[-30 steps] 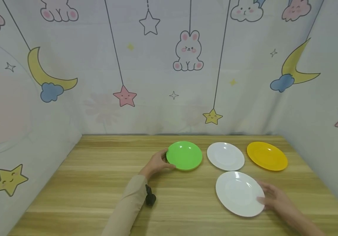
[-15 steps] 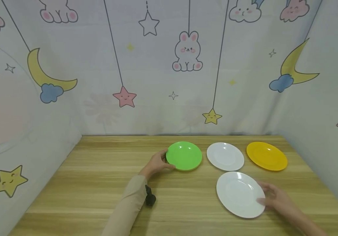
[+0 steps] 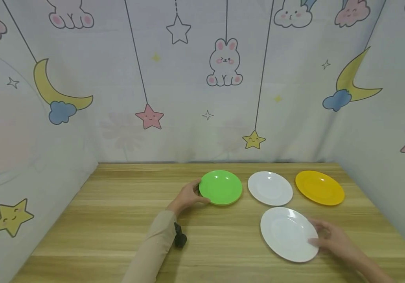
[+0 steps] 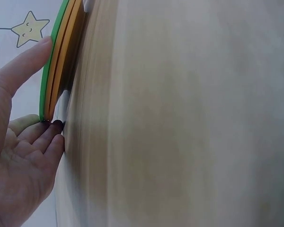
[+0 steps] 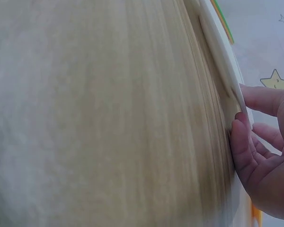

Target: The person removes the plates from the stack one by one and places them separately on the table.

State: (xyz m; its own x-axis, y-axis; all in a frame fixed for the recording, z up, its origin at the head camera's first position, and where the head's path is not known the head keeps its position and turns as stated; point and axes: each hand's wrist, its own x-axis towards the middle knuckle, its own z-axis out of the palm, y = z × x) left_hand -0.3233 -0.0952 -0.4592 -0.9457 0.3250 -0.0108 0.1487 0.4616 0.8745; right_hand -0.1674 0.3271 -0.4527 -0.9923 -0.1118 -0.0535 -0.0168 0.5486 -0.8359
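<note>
My left hand [image 3: 187, 196] grips the left rim of a green plate [image 3: 221, 187], thumb at the front edge and fingers at the far side. In the left wrist view, orange plates [image 4: 65, 52] are stacked right under the green one. My right hand [image 3: 333, 243] holds the right edge of a white plate [image 3: 289, 234], its thumb on the rim and its other fingers beside and below. The right wrist view shows that white plate [image 5: 223, 45] edge-on, close to the table. Whether it touches the wood, I cannot tell.
A second white plate [image 3: 270, 188] lies just behind the held one, with a yellow plate [image 3: 319, 187] to its right. All are on a wooden table [image 3: 124, 184]. A printed cloth [image 3: 188, 86] encloses the back and sides. A black device [image 3: 179, 236] sits at my left wrist.
My right hand and the white plate have shifted very slightly to the right and towards me. My left hand has kept its place at the green plate.
</note>
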